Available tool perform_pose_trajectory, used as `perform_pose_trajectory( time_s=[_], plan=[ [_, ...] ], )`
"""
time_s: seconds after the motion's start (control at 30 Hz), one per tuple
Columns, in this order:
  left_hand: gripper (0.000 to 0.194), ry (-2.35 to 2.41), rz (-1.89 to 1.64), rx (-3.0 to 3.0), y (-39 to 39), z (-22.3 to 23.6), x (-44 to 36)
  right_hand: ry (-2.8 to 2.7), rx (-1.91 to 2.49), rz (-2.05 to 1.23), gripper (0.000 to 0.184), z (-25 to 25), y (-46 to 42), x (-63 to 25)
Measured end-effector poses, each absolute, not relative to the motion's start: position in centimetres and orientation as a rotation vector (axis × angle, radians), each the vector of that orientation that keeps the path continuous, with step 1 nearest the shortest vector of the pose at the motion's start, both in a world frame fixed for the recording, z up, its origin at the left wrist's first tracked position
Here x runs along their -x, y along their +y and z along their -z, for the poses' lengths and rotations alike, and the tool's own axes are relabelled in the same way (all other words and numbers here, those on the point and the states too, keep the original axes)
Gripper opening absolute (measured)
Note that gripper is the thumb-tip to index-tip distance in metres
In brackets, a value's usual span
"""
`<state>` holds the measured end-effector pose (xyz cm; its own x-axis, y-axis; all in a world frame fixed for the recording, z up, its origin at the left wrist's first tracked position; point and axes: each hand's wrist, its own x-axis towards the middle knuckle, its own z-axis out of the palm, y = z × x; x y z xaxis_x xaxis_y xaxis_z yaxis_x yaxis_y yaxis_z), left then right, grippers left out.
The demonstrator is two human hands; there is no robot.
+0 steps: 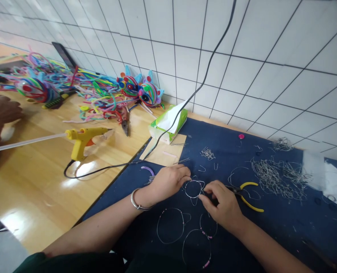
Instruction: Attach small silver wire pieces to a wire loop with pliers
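Between my two hands is a small wire ring (193, 189) with several looped wire points around its rim. My left hand (170, 183) pinches its upper left side, and my right hand (222, 201) has thumb and forefinger at its right edge. Just below lie larger wire rings: one (157, 226) on the left, another (182, 250) lower down with pink beads (206, 264), and a smaller beaded one (210, 237) partly under my right hand. Yellow-handled pliers (252, 197) rest right beside my right hand.
A tangled wire pile (271, 176) lies on the dark blue mat (228, 132). Left of it stand a tissue box (171, 121) and a yellow glue gun (84, 140) with its cord. Colourful pipe cleaners (100, 87) line the wall; another person's hand (3, 110) is far left.
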<state>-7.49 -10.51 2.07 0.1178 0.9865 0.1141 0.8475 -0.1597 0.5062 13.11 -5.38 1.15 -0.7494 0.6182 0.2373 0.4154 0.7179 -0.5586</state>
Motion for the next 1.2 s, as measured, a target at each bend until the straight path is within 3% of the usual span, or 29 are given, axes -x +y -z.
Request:
perform_pose_trajectory(
  time_s=[0.13,0.23,0.33,0.57,0.87,1.2],
  plan=[
    [0.022,1.716,-0.578,-2.152,-10.6,-2.6,6.9,-2.446,0.988,-0.768,0.017,-1.8,-5.2,-12.6],
    [0.022,1.655,-0.559,-2.171,-10.7,-2.9,6.5,-2.512,0.963,-0.831,0.009,-1.8,-5.1,-12.3],
    [0.021,1.58,-0.621,-2.132,-10.7,-2.9,6.5,-2.502,0.951,-0.899,0.013,-1.8,-4.9,-12.3],
    [0.03,1.381,-0.687,-1.748,-10.6,-2.9,6.9,-2.353,0.998,-1.045,0.014,-2.3,-4.5,-12.6],
    [0.027,1.064,-0.693,-1.395,-10.5,-3.6,7.0,-2.28,1.013,-1.121,0.015,-2.3,-4.3,-12.9],
    [0.017,1.203,-0.684,-1.287,-10.5,-3.1,6.7,-2.222,1.082,-1.059,0.014,-2.2,-4.4,-13.0]
  ],
)
